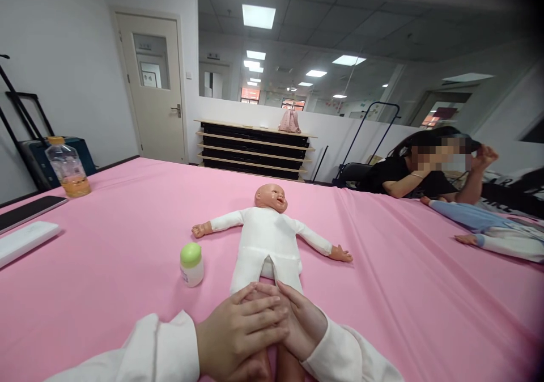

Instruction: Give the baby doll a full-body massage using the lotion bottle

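A baby doll (268, 236) in a white bodysuit lies on its back on the pink cloth (382, 280), arms spread, head pointing away from me. My left hand (240, 332) and my right hand (302, 321) both rest on the doll's bare legs near the front edge, the left fingers overlapping the right ones. Both hands wrap the legs; the doll's feet are hidden under them. A small white jar with a green cap (191, 264) stands just left of the doll's hip.
At far left stand a plastic bottle with orange liquid (68, 168), a dark phone (29, 211) and a white flat case (23, 241). On the right, another person (429, 172) leans on the table beside a second doll in blue (488, 229).
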`<state>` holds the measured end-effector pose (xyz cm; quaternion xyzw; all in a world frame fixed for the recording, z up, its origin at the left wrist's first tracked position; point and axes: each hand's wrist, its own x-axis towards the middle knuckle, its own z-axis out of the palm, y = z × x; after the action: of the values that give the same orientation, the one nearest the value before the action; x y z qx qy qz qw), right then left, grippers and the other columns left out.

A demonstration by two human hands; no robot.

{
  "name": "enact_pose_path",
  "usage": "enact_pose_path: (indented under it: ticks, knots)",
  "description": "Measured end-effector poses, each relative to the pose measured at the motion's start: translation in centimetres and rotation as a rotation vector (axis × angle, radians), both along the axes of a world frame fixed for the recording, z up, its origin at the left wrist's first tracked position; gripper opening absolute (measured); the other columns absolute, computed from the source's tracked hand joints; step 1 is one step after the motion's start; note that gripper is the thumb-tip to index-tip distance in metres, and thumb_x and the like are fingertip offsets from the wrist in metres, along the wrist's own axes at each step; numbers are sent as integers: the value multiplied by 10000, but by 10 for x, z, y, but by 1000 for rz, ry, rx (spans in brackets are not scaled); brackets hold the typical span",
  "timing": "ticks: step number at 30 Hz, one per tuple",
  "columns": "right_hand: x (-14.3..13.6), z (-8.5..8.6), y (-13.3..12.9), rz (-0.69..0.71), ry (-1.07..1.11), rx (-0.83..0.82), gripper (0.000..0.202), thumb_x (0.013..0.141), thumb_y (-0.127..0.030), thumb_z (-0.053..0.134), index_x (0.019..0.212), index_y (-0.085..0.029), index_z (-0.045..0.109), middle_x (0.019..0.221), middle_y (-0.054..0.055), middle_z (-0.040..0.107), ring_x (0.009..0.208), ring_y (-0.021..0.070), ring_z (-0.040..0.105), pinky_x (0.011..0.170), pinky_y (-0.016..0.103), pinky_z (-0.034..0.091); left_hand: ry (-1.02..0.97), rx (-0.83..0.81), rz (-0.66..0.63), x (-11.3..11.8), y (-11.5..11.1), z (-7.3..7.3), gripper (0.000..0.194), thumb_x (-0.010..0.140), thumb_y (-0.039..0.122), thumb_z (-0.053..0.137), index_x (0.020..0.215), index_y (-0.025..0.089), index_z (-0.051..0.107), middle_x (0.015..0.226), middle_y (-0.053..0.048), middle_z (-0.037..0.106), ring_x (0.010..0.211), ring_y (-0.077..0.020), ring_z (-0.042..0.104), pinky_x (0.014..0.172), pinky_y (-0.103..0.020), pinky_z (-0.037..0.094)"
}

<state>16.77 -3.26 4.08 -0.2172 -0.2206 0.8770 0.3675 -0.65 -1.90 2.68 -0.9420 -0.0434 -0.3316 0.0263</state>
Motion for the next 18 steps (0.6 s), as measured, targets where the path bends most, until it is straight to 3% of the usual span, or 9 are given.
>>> enact_pose_path:
  ticks: [4,7,10,14,18]
  knots:
    - [1,-1,1,-3,12,24,442,720,-389,644,1034,-81,596,993,112,627,966,175,575,927,304,329,-113,6,-67,-1,-1,2,398,888,339,296,1156,149,520,1031,-69,673,1141,-181,507,1052,-376,318]
    - [2,1,1,16,-14,23,472,715,-398,649,1053,-75,587,1075,146,597,1060,207,535,975,330,286,37,34,-103,-2,-2,12,337,883,321,362,1124,178,549,1112,-48,642,1160,-160,493,1060,-345,316]
    - [2,2,1,22,-12,29,428,735,-402,626,1029,-92,599,1041,116,608,1038,178,543,968,290,293,84,57,-51,-3,-2,20,377,873,351,383,1173,172,524,1196,-51,593,1209,-178,448,1070,-378,295]
    - [3,-2,1,19,30,18,378,768,-389,589,1026,-113,600,946,61,636,853,114,587,841,241,373,-38,98,26,-5,-1,17,378,853,278,406,1155,87,530,1120,-93,633,1167,-213,487,1034,-385,347]
    - [4,-2,2,21,17,18,439,737,-400,629,1044,-87,595,1051,123,619,994,174,564,947,304,308,-43,166,-65,-3,-1,14,329,888,277,382,1068,89,583,1079,-73,655,1108,-196,530,1023,-338,366]
